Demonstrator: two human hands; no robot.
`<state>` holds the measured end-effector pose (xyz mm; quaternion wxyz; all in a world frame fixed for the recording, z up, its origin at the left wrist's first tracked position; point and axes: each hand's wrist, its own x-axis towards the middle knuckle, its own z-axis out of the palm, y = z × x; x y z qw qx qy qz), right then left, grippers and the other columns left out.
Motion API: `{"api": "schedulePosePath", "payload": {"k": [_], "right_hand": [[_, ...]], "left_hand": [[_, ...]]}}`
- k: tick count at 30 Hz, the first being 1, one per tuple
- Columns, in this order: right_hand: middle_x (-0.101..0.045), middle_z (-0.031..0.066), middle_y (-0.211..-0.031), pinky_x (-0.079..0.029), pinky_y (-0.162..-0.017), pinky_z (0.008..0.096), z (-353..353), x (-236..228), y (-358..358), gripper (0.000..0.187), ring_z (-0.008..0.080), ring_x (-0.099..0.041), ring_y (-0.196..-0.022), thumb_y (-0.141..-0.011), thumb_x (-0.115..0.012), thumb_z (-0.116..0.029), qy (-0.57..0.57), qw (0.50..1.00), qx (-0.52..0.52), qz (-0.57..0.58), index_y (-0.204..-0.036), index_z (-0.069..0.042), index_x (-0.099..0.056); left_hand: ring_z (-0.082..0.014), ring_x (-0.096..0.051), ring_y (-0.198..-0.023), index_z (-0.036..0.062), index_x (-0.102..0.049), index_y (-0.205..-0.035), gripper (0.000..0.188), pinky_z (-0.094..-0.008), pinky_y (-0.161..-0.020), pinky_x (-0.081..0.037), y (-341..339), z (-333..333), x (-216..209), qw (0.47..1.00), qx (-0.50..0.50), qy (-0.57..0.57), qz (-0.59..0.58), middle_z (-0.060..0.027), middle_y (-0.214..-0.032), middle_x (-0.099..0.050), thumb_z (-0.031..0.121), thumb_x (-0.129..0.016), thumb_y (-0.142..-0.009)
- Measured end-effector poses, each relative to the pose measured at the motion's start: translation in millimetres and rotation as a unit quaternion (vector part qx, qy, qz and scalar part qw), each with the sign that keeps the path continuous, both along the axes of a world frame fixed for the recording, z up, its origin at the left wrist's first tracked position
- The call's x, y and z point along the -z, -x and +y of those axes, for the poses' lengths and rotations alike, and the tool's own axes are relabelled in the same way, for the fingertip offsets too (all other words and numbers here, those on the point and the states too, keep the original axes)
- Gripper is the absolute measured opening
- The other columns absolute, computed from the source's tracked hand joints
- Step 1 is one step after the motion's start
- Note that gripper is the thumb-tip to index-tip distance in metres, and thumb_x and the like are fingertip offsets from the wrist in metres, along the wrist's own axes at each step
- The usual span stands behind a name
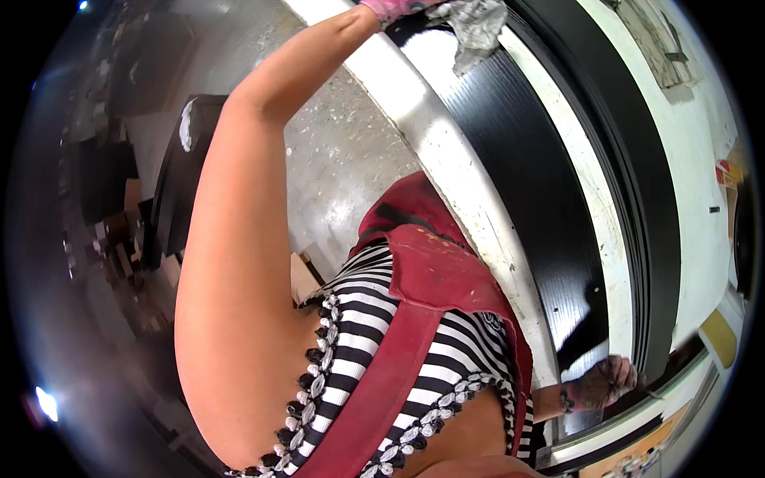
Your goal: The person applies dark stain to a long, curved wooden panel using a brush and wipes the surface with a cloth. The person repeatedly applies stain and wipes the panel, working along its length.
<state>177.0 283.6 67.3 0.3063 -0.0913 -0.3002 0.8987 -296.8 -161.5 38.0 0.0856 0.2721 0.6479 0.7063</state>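
My left hand (398, 8), in a pink glove, reaches to the top edge of the view, where its fingers are partly cut off. It appears to grip a crumpled grey-white rag (476, 28), which rests on a long black wood-grain board (518, 151). By the near end of that board, at lower right, is my right hand (602, 385). Its glove looks stained, and the fingers are curled. A thin, light sliver sticks out past them, too small to name. Glossy light reflects off the board.
White-painted bench rails (446, 135) carry the board. More black boards (637, 159) lie stacked to the right on a pale surface (697, 207). A worn strip of wood (657, 40) is at upper right. Dark panels (187, 175) stand left on the concrete floor (343, 135).
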Motion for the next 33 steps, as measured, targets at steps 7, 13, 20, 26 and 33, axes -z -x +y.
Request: {"api": "schedulePosePath", "payload": {"k": [7,13,20,26,33], "right_hand": [[-0.053,0.0022,-0.076,-0.042,-0.056,0.0247,-207.5,-8.9,76.3,0.018,0.0109,-0.048,-0.061,-0.091,-0.059,-0.007,-0.182,0.939,-0.018,-0.290,-0.107,-0.002,-0.057],[-0.069,0.0113,-0.083,-0.048,-0.062,0.0223,-362.6,1.2,153.4,0.026,0.0114,-0.060,-0.067,-0.094,-0.060,-0.013,-0.194,0.880,-0.117,-0.417,-0.113,0.005,-0.060],[-0.070,0.0092,-0.083,-0.047,-0.061,0.0199,-417.6,-3.7,196.3,0.027,0.0076,-0.061,-0.069,-0.095,-0.060,-0.017,-0.193,0.862,-0.067,-0.464,-0.112,0.004,-0.061],[-0.070,0.0109,-0.079,-0.046,-0.060,0.0226,-415.4,-8.2,202.1,0.028,0.0109,-0.061,-0.065,-0.094,-0.060,-0.016,-0.176,0.860,-0.056,-0.475,-0.112,0.005,-0.061],[-0.068,0.0078,-0.077,-0.046,-0.059,0.0201,-419.4,-9.7,212.3,0.028,0.0072,-0.059,-0.064,-0.095,-0.060,-0.018,-0.149,0.862,-0.071,-0.479,-0.110,0.006,-0.061]], "left_hand": [[-0.0151,-0.062,-0.084,0.0074,-0.047,-0.116,0.029,-0.0292,-0.076,-0.054,41.2,-34.1,-1.6,0.982,0.119,-0.105,-0.098,-0.0035,-0.091,-0.058,-0.004,-0.056,-0.092],[-0.0108,-0.065,-0.077,0.0069,-0.055,-0.110,0.024,-0.0244,-0.065,-0.055,31.0,-32.0,-23.7,0.975,0.068,-0.095,-0.192,-0.0032,-0.089,-0.064,0.010,-0.068,-0.090],[-0.0107,-0.065,-0.074,0.0067,-0.059,-0.106,0.019,-0.0235,-0.064,-0.055,32.0,-35.4,-31.3,0.954,0.106,-0.119,-0.254,-0.0024,-0.087,-0.065,0.011,-0.068,-0.090],[-0.0109,-0.066,-0.075,0.0069,-0.058,-0.107,0.019,-0.0237,-0.063,-0.055,18.4,-21.9,-39.7,0.953,0.124,-0.113,-0.252,-0.0027,-0.088,-0.066,0.009,-0.067,-0.091],[-0.0107,-0.066,-0.074,0.0074,-0.058,-0.107,0.019,-0.0231,-0.062,-0.056,20.9,-25.7,-38.3,0.951,0.144,-0.111,-0.251,-0.0022,-0.087,-0.065,0.007,-0.067,-0.090]]}}
